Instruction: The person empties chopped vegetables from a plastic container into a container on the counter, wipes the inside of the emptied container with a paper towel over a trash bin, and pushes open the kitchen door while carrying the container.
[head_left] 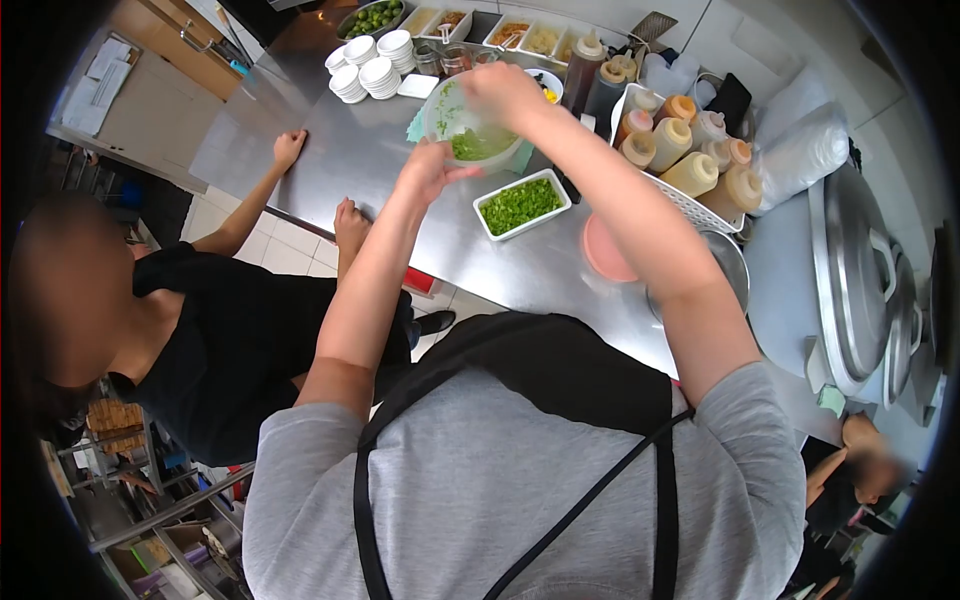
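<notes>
A translucent bowl with chopped greens inside stands on a greenish cloth on the steel counter. My left hand grips its near left rim, thumb along the outside. Over the bowl's far right side is my right hand, its fingers curled down and smeared by motion; whether they hold anything cannot be made out. Closer to me sits a white rectangular tray filled with chopped green herbs. A pink round lid or dish lies to its right, partly behind my right forearm.
Stacked white dishes, glass jars and ingredient trays line the back. At right stand a white basket of squeeze bottles and large lidded pots. At left, a person in black rests a hand on the counter.
</notes>
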